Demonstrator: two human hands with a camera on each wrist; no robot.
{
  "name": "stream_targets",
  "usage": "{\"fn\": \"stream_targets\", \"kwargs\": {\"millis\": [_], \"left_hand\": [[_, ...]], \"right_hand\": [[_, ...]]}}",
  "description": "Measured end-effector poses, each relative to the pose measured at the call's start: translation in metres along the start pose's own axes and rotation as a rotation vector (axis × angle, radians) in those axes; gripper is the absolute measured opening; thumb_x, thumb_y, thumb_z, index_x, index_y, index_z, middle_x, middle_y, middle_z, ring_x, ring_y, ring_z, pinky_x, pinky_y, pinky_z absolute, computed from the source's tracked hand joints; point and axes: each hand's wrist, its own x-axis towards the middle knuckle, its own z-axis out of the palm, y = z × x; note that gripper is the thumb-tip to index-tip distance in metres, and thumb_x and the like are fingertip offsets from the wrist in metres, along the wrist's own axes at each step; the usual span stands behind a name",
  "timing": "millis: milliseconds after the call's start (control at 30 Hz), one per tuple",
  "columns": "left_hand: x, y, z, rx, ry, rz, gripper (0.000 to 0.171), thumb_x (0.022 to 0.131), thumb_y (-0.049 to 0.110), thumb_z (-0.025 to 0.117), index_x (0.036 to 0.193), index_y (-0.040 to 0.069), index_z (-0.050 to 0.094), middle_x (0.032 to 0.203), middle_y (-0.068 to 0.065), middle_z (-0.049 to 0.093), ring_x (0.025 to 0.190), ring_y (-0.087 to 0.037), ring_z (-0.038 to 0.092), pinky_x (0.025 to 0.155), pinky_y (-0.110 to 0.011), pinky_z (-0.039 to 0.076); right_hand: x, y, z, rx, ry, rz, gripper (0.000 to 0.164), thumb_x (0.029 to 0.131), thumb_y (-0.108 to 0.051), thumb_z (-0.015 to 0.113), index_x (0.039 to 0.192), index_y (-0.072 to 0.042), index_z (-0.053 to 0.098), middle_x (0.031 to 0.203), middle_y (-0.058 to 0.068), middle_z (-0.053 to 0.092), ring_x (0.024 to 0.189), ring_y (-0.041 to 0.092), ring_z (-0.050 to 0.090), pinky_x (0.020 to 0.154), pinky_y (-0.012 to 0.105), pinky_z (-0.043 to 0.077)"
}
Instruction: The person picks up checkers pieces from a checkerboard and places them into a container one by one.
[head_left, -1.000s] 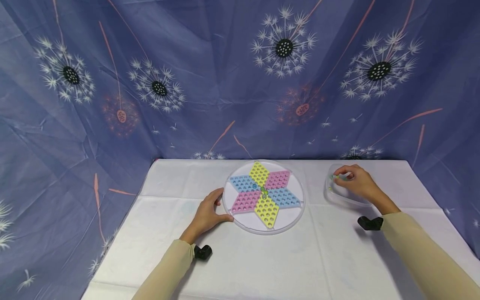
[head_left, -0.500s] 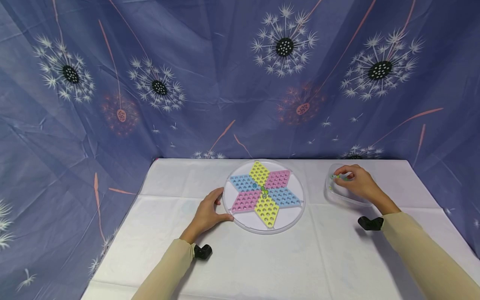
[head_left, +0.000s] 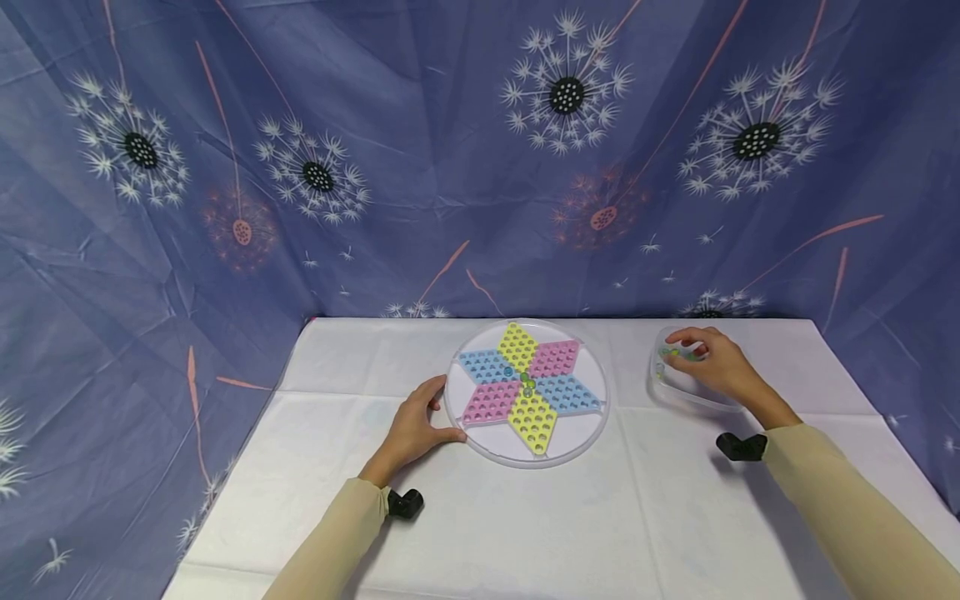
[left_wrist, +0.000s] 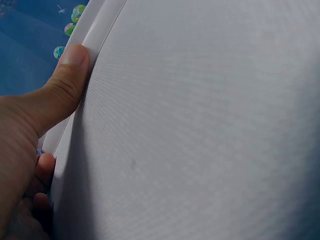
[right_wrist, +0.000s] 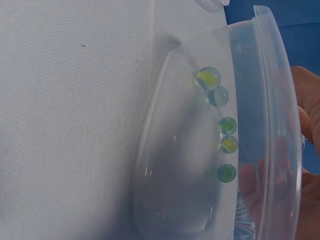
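A round Chinese checkers board [head_left: 480,442] with a yellow, pink and blue star lies at the middle back. Several glass marbles [head_left: 531,384] sit around its centre. My left hand [head_left: 411,433] rests against the left rim, thumb extended and fingers spread along the edge; the left wrist view has the thumb tip right at the board's rim [left_wrist: 102,30]. My right hand [head_left: 712,364] is over a clear plastic box [head_left: 697,406], index finger and thumb parted above marbles inside. In the right wrist view, marbles [right_wrist: 227,173] line the box floor, with fingers partly seen through its wall [right_wrist: 250,95].
A white cloth [head_left: 525,525] covers the table. Behind and to the left hangs a blue curtain [head_left: 420,125] with dandelion prints. Black wrist devices sit near both cuffs, the left one [head_left: 406,504] and the right one [head_left: 741,447].
My right index finger and thumb have parted slightly inside the box, and the marbles near the fingertips have shifted. My left hand and the board stay in place.
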Motion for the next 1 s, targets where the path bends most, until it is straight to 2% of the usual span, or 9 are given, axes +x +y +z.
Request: {"fn": "stream_targets", "kwargs": {"millis": [467,733,833,1000], "left_hand": [[-0.001,-0.002,0.002,0.004,0.004,0.004,0.107,0.066,0.031,0.099,0.154,0.005,0.045,0.113,-0.007,0.057,0.096,-0.020,0.050,0.085,-0.038,0.040],[-0.001,-0.003,0.002,0.004,0.004,0.006,0.106,0.066,0.031,0.099,0.154,0.005,0.045,0.110,-0.006,0.056,0.095,-0.020,0.050,0.085,-0.037,0.040],[-0.001,-0.003,0.001,-0.003,0.003,0.008,0.106,0.066,0.031,0.099,0.154,0.004,0.044,0.111,-0.006,0.056,0.095,-0.020,0.050,0.085,-0.038,0.040],[0.001,-0.004,0.001,0.001,-0.001,0.007,0.107,0.067,0.030,0.099,0.155,0.005,0.043,0.110,-0.006,0.056,0.095,-0.020,0.050,0.085,-0.038,0.040]], "right_hand": [[-0.004,-0.007,-0.001,-0.005,0.008,-0.021,0.044,0.097,-0.039,0.072,0.130,-0.010,0.067,0.127,0.022,0.053,0.105,0.036,0.052,0.079,0.046,0.045],[-0.005,-0.016,-0.003,0.005,0.038,-0.087,0.039,0.098,-0.032,0.072,0.129,-0.009,0.068,0.125,0.020,0.054,0.103,0.035,0.053,0.079,0.046,0.045],[-0.004,-0.021,-0.003,0.003,0.058,-0.126,0.036,0.097,-0.030,0.073,0.127,-0.009,0.069,0.122,0.019,0.056,0.100,0.035,0.055,0.077,0.042,0.047],[-0.002,-0.034,-0.001,0.025,0.063,-0.165,0.034,0.096,-0.029,0.075,0.124,-0.011,0.070,0.119,0.018,0.057,0.095,0.031,0.054,0.073,0.027,0.049]]}}
